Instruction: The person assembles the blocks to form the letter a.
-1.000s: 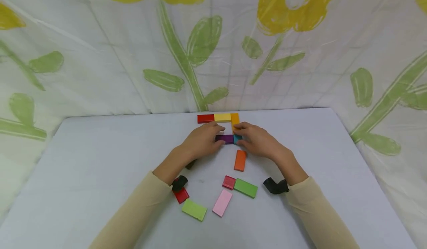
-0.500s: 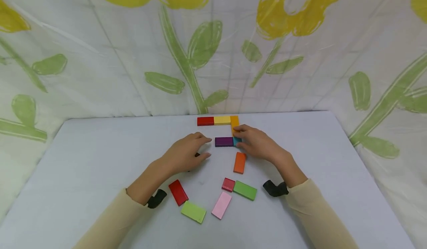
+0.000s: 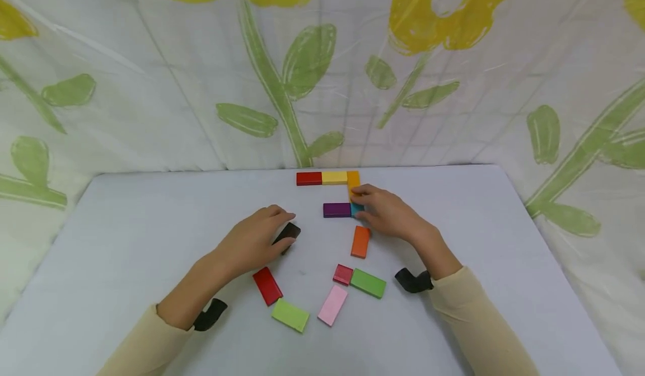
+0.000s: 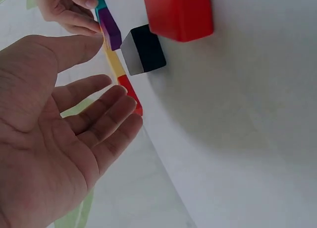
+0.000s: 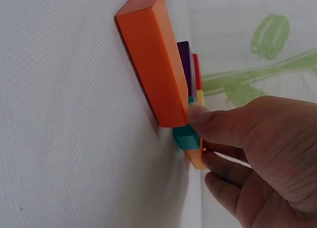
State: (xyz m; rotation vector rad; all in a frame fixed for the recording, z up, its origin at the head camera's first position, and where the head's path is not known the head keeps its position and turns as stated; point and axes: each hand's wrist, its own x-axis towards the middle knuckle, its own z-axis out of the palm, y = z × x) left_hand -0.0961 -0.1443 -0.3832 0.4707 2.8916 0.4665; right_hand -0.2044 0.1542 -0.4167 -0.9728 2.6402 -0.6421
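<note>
My left hand hovers with loosely spread fingers beside a black block, thumb and fingertips close around its outline in the head view. The left wrist view shows the palm holding nothing. Thumb and fingers of my right hand pinch at a teal block, with a fingertip also at the amber block behind it. A purple block adjoins the teal one on the left. Beyond, a red block and a yellow block form a row meeting the amber block.
An orange block lies just in front of the right hand. Nearer are a second red block, a lime block, a pink block, a small crimson block and a green block.
My left hand has drawn away from the purple block, leftward and toward me, to the black block, uncovering the nearer red block. The right hand stays at the teal block.
</note>
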